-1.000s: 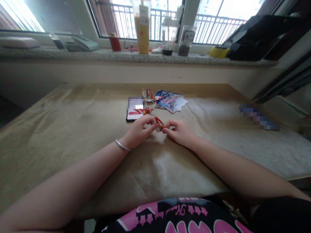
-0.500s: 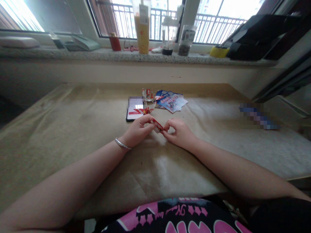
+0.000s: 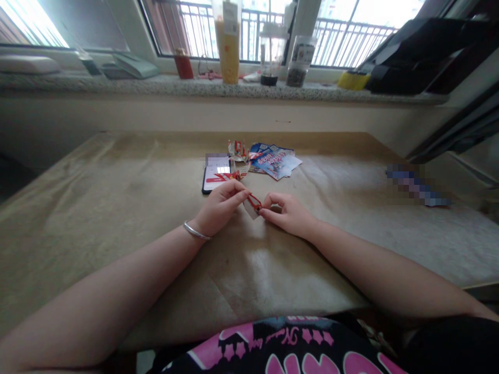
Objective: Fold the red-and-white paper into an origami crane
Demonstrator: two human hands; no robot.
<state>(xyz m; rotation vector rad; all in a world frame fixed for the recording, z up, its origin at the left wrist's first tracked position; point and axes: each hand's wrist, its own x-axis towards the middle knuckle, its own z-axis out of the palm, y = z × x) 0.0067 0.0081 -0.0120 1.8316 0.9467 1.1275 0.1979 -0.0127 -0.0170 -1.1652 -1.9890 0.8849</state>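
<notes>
Between my two hands is a small piece of folded paper [image 3: 251, 206], red along its edges and pale on its lower face. My left hand [image 3: 222, 205], with a silver bangle [image 3: 196, 231] at the wrist, pinches its left end. At its right end, the thumb and forefinger of my right hand [image 3: 289, 212] are closed on the paper. Just beyond my left fingers lies a red folded paper piece [image 3: 230, 177], partly over a phone [image 3: 210, 182] with a lit screen. Another red and white folded paper [image 3: 238, 150] stands behind it.
Blue printed sheets [image 3: 275, 161] lie fanned out beyond my right hand. A blurred-out blue item [image 3: 419, 187] rests at the table's right side. Along the windowsill [image 3: 156, 87] stand a tall yellow-filled cup [image 3: 228, 49], a red bottle [image 3: 183, 64] and other containers.
The paper between my hands has turned and opened a little, showing more of its pale face and a gap inside its red edge. My hands have shifted only slightly.
</notes>
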